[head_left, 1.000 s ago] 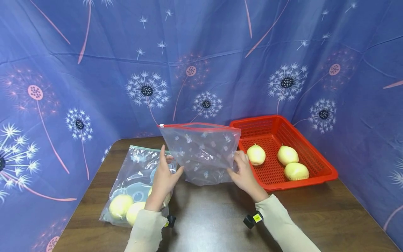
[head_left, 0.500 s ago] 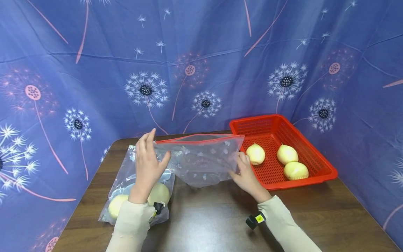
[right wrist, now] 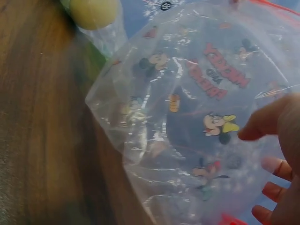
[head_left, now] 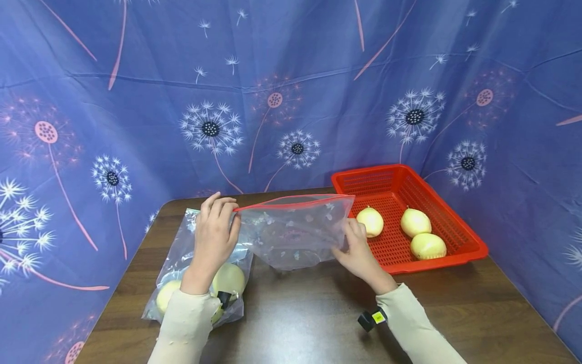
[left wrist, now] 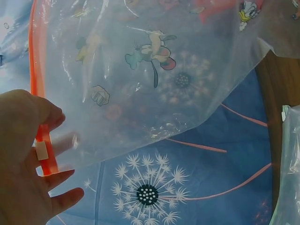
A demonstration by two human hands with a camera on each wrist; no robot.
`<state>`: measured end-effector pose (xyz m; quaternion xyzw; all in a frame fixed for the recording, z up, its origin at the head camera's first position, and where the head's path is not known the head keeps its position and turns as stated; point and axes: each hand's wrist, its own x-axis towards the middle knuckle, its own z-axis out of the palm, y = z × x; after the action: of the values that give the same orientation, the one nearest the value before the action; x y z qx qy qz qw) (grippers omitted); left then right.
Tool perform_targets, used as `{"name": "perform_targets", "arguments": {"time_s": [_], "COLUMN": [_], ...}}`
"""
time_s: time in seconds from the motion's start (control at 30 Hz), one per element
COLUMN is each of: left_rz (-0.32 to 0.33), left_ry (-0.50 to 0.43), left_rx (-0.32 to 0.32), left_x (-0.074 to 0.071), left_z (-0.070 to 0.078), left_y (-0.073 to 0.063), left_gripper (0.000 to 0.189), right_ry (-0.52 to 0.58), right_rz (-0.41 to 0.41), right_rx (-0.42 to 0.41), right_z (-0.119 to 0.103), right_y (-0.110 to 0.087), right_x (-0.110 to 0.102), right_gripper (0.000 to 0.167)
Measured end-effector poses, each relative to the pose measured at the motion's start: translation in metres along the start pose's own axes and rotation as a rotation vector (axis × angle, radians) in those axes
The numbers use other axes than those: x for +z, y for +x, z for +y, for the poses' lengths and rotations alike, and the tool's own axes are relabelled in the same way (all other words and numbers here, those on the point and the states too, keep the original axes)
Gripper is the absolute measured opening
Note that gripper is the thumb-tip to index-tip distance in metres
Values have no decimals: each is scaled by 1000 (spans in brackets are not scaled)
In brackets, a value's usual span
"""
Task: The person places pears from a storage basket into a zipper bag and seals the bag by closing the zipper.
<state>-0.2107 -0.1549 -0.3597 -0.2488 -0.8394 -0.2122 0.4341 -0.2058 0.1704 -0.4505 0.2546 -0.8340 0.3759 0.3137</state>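
A clear zip bag with a red zip edge and cartoon prints hangs above the table, sagging, its mouth slightly parted. My left hand pinches the left end of the zip edge, thumb in front and a finger behind. The white slider shows beside these fingers in the left wrist view. My right hand holds the bag's right side below the zip between thumb and fingers; its fingers show through the film in the right wrist view. Under my left forearm lies a second clear bag with pale yellow fruit, partly hidden.
A red plastic basket stands at the right with a fruit near its left wall and two more fruits at its middle. A blue dandelion-print cloth hangs behind the brown wooden table.
My left hand has moved left and up from beside the bag and taken hold of the zip's left end. The zip edge sits lower, and the right hand is nearly still.
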Motion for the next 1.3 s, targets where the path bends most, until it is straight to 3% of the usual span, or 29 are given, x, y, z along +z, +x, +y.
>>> {"name": "perform_targets", "arguments": {"time_s": [0.1, 0.23, 0.4, 0.57, 0.77, 0.93, 1.07, 1.3], "left_rz": [1, -2, -11, -10, 11, 6, -4, -17], "left_ry": [-2, -3, -4, -11, -3, -4, -16, -23], "left_rx": [18, 31, 32, 36, 73, 73, 76, 96], "left_x": [0, -1, -2, -3, -3, -5, -6, -7], "left_z": [2, 5, 7, 12, 18, 23, 27, 34], "left_y": [1, 2, 1, 2, 5, 5, 5, 3], "left_gripper": [10, 10, 10, 10, 11, 11, 10, 10], "right_ry": [10, 53, 78, -39, -164, -263, -330, -393], "right_rz": [4, 32, 165, 300, 351, 358, 343, 312], "right_rx": [3, 29, -39, -185, -372, -522, -613, -651], "right_z": [-2, -10, -22, -38, -59, -76, -84, -86], "right_y": [4, 12, 26, 47, 61, 65, 63, 58], "right_x": [-8, -23, -45, -62, -66, -54, -42, -26], "right_gripper": [53, 74, 83, 66, 41, 21, 14, 21]}}
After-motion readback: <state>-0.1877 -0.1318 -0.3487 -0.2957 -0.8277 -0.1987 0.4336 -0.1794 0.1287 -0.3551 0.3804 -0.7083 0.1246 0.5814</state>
